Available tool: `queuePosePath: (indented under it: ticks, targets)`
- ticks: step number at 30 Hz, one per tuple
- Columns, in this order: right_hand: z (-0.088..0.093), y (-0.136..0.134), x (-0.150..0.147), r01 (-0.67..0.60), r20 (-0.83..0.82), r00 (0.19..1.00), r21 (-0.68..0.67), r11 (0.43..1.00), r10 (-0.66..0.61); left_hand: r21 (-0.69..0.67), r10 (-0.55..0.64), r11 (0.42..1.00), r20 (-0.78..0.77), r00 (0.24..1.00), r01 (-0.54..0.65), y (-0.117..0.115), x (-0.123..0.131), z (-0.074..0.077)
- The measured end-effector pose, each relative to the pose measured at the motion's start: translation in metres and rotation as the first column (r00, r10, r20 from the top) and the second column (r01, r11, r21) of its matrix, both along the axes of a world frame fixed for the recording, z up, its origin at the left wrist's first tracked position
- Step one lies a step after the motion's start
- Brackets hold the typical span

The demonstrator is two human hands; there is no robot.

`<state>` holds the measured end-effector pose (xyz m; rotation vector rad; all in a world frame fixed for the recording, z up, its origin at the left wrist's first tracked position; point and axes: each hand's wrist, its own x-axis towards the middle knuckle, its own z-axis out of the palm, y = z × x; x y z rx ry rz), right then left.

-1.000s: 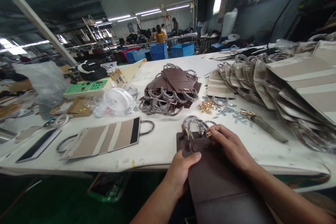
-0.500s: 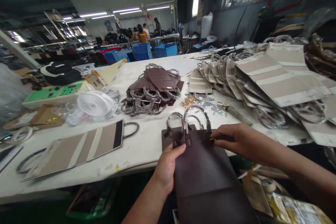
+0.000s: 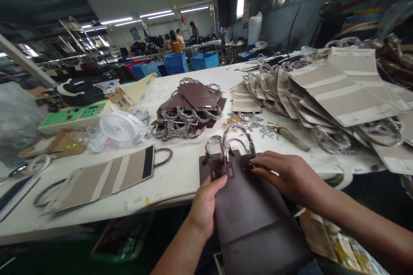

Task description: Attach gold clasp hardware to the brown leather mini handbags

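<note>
- The white table [image 3: 185, 172] crosses the frame from left to right, with some stains on its top.
- At the right side of the frame, a big heap of beige striped panels [image 3: 342, 90] lies on it, loosely overlapping.
- The dark brown bag piece [image 3: 254, 215] is in the lower middle of the frame, in front of the table edge. It is smooth, slightly shiny, with a crease across it, and it leans with its top away from the person. Another brown edge shows behind it.
- The right hand [image 3: 284, 172] comes from the lower right, palm down, fingers half bent; their tips touch the piece at the right foot of the handle. I cannot tell if they pinch something there.
- The left hand [image 3: 204, 206] grasps the upper left edge, thumb flat on the front, other fingers behind.
- A pile of brown pieces [image 3: 196, 96] sits at the centre of the frame.
- At lower right, a shiny package [image 3: 348, 255] carries printing, too blurred for reading.
- The front handle [image 3: 238, 127] stands as an arch, wrapped in clear plastic.
- Gold metal parts [image 3: 232, 121] lie scattered just beyond the handle.
</note>
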<state>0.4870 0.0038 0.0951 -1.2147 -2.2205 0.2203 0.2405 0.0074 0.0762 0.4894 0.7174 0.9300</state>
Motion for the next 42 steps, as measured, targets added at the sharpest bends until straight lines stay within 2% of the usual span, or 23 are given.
queuePosePath:
  ticks: [5, 15, 22, 25, 30, 37, 42]
  targets:
    - [0.003, -0.002, -0.003, -0.033, 0.023, 0.999, 0.065, 0.997, 0.031, 0.005, -0.008, 1.0, 0.0, 1.0, 0.008, 0.0, 0.004, 0.001]
    - [0.008, 0.0, -0.002, -0.06, 0.043, 0.997, 0.05, 0.997, 0.058, 0.053, -0.012, 0.999, -0.001, 1.0, 0.012, -0.003, 0.002, 0.001]
    - [0.011, 0.0, -0.011, -0.053, 0.105, 0.994, 0.111, 0.992, 0.041, 0.097, -0.033, 0.995, -0.008, 0.999, 0.033, -0.007, 0.005, 0.003]
    - [0.008, 0.001, -0.01, -0.062, 0.153, 0.988, 0.168, 0.984, 0.036, 0.119, -0.028, 0.992, -0.018, 0.999, 0.029, -0.008, 0.006, 0.003]
    - [-0.002, 0.004, 0.0, -0.131, 0.232, 0.967, 0.111, 0.985, 0.102, 0.085, -0.023, 0.996, -0.014, 1.0, 0.024, -0.009, 0.005, 0.003]
    - [0.003, 0.007, 0.002, -0.149, 0.213, 0.97, 0.157, 0.976, 0.114, 0.075, -0.013, 0.997, -0.015, 1.0, 0.014, -0.009, 0.009, 0.008]
    - [-0.007, 0.013, 0.003, -0.145, 0.208, 0.973, 0.228, 0.963, 0.098, 0.058, 0.018, 0.998, -0.044, 0.999, -0.015, -0.009, 0.013, 0.01]
